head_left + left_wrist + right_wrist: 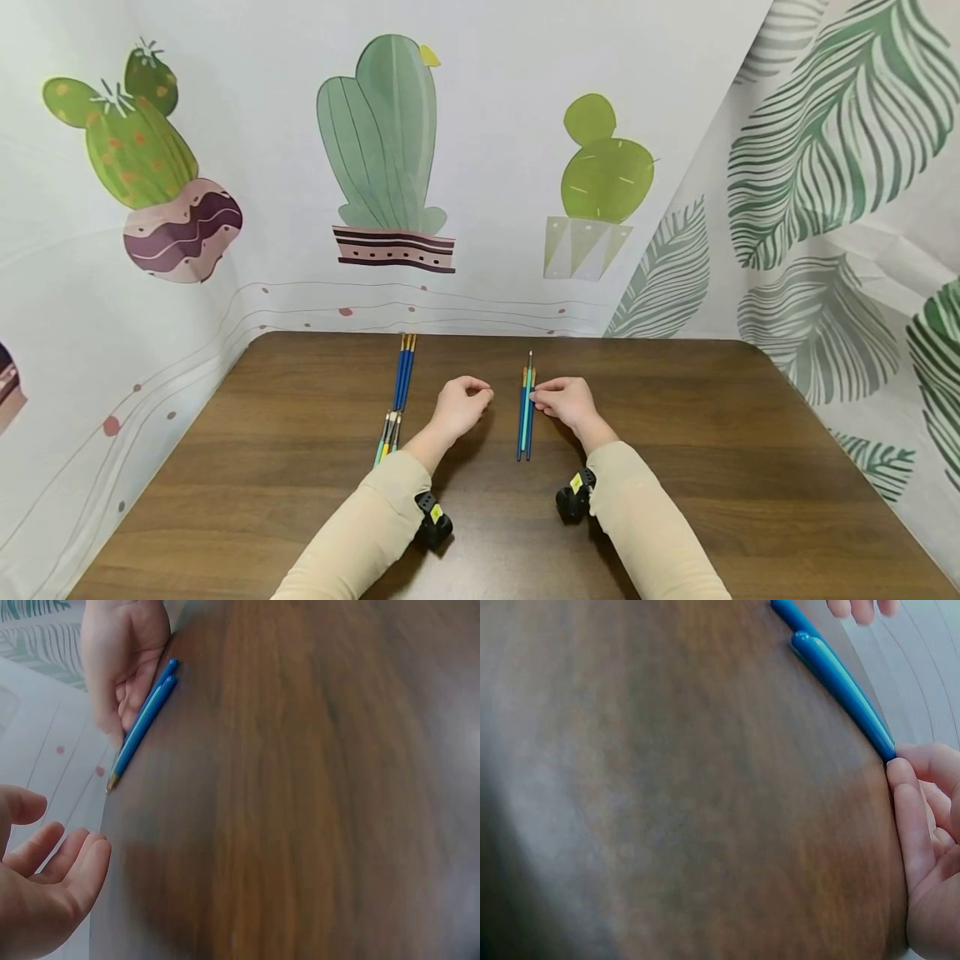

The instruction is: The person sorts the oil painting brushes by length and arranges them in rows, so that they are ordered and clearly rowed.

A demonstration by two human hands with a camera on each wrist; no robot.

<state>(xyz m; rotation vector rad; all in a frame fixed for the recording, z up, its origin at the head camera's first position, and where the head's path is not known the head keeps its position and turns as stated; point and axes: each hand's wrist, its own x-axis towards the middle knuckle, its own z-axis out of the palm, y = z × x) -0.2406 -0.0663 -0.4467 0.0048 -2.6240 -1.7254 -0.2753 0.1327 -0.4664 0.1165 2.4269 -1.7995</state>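
Note:
Slim paintbrushes (522,417), two with blue handles and a turquoise-handled one over them, lie side by side at the middle of the table. At their right edge, my right hand (568,402) has its thumb and finger pinching a brush near the bristle end; in the right wrist view the right hand's (930,817) fingertips meet at the end of the blue handles (844,686). My left hand (459,406) hovers just left of this group, its fingers loosely bent and holding nothing. In the left wrist view the left hand's (56,877) thumb stands apart from its fingers.
Left of my left hand lie blue-handled paintbrushes (405,375) at the back, with turquoise- and yellow-handled brushes (388,433) in front of them, bristles up. The brown wooden table (675,433) meets a cloth backdrop (495,167) printed with cacti and leaves.

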